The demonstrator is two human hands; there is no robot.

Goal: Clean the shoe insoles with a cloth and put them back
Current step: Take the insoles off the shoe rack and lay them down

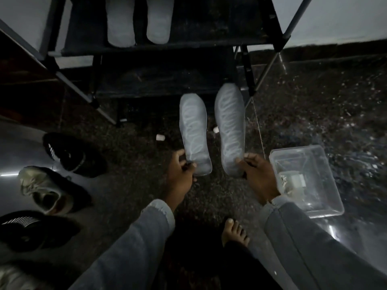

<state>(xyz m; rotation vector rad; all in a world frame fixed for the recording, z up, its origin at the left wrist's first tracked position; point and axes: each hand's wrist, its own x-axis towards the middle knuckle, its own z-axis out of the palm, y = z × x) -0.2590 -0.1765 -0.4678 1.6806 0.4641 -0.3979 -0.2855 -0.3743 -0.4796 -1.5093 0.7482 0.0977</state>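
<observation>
I am looking down over both arms in a dim room, grey sleeves running up from the bottom of the view. My left hand [180,170] pinches the heel end of the left insole [193,133], thumb and fingertips closed on its near left edge, and my right hand [258,174] pinches the heel end of the right insole [230,130] the same way on its near right edge. Both insoles are pale, with a light looping pattern on the upper face, and they point away from me side by side with a dark gap between them, toes toward the foot of the dark shoe rack [163,49]. I cannot tell whether their far ends touch the floor or hang just above it. On the rack shelf above lies another pair of pale insoles [138,19], side by side. To my right, just beside the right wrist, a clear plastic tub [322,164] sits on the speckled dark floor [314,101] with something pale crumpled inside that I cannot make out. To my left a row of shoes lies on the floor: a black shoe [73,155] farthest out, a pale laced sneaker [46,189] nearer, and another black shoe [35,229] nearer still. A bare foot [234,231] shows between my forearms.
</observation>
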